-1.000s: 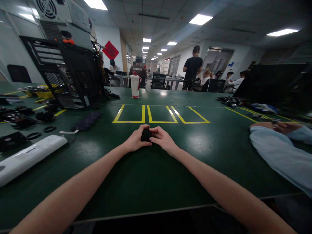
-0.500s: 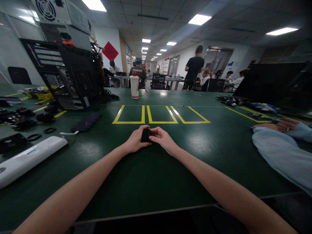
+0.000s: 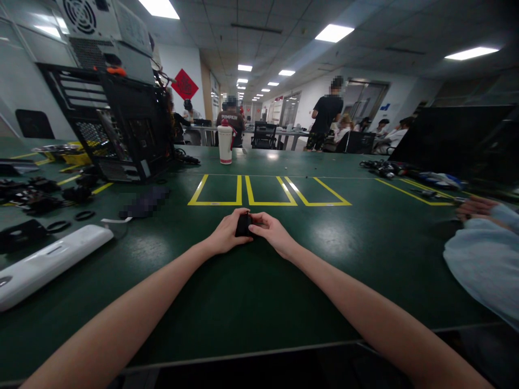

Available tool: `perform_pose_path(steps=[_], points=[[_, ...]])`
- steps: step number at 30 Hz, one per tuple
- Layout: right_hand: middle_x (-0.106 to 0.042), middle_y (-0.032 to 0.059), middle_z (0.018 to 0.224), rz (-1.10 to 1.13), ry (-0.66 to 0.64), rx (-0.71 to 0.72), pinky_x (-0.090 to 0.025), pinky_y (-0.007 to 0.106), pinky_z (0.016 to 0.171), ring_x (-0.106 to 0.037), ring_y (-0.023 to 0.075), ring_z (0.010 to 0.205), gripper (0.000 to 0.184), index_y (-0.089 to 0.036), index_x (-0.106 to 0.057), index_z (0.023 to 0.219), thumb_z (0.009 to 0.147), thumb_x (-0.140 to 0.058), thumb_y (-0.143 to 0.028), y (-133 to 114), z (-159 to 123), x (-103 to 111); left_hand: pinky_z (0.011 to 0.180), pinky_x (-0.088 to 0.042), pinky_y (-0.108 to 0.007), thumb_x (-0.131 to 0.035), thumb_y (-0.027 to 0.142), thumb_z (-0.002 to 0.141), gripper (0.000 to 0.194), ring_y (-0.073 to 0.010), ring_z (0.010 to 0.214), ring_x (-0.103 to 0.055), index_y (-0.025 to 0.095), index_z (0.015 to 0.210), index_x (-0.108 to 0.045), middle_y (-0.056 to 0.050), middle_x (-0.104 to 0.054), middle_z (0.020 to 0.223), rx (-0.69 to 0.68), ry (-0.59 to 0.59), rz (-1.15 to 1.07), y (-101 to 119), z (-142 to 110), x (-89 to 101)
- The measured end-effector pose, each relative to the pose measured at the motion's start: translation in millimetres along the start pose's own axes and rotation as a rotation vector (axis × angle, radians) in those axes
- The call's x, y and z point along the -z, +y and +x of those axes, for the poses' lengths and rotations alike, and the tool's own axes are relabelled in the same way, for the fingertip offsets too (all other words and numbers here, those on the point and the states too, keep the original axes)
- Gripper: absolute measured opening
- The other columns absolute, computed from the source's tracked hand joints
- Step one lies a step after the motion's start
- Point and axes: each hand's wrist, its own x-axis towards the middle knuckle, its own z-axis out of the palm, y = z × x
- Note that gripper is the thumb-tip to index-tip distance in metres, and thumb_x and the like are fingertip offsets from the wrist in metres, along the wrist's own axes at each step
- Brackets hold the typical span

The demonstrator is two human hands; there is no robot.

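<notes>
A small black block-like piece (image 3: 242,226) is between my two hands, low over the green table (image 3: 251,302); what kind of part it is I cannot make out. My left hand (image 3: 226,232) grips it from the left, thumb below and fingers over the top. From the right, the thumb and fingertips of my right hand (image 3: 270,231) pinch its edge. Just beyond the hands, yellow tape outlines (image 3: 271,203) mark the table top.
To the left lie a white power strip (image 3: 57,259), black rings (image 3: 59,226) and several dark parts. An open black computer case (image 3: 121,129) stands behind them. A white cup (image 3: 225,143) is further back. At right, a co-worker's pale blue sleeve (image 3: 478,254) rests near cables.
My hands keep the same hold on the black piece, with hardly any motion. The co-worker's sleeved arm at the right has drawn further right.
</notes>
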Motion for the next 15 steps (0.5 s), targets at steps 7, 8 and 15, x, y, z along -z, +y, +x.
perform_pose_path(steps=[7, 8, 15], points=[[-0.055, 0.0006, 0.09, 0.013, 0.028, 0.049, -0.04, 0.034, 0.086, -0.052, 0.014, 0.092, 0.022, -0.021, -0.052, 0.088, 0.068, -0.059, -0.026, 1.4, 0.3, -1.6, 0.092, -0.035, -0.043, -0.063, 0.032, 0.066, 0.064, -0.0255, 0.108, -0.045, 0.021, 0.119, -0.028, -0.008, -0.043, 0.116, -0.021, 0.002, -0.013, 0.8, 0.8, 0.1], [-0.055, 0.0006, 0.089, 0.001, 0.045, 0.045, -0.04, 0.034, 0.086, -0.051, 0.014, 0.091, 0.021, -0.02, -0.052, 0.088, 0.069, -0.059, -0.028, 2.3, 1.4, -1.6, 0.092, -0.035, -0.043, -0.063, 0.033, 0.067, 0.064, -0.0256, 0.108, -0.045, 0.021, 0.119, -0.027, -0.008, -0.043, 0.116, -0.018, -0.002, -0.01, 1.6, 0.4, 0.5], [-0.055, 0.005, 0.099, -0.021, 0.048, -0.045, -0.037, 0.037, 0.088, -0.051, 0.0166, 0.095, 0.028, -0.018, -0.054, 0.097, 0.072, -0.055, -0.032, 4.8, 3.9, -0.7, 0.093, -0.035, -0.044, -0.063, 0.033, 0.067, 0.065, -0.0257, 0.108, -0.045, 0.021, 0.12, -0.027, -0.008, -0.043, 0.116, -0.032, 0.008, 0.017, 0.6, -1.4, 0.2]])
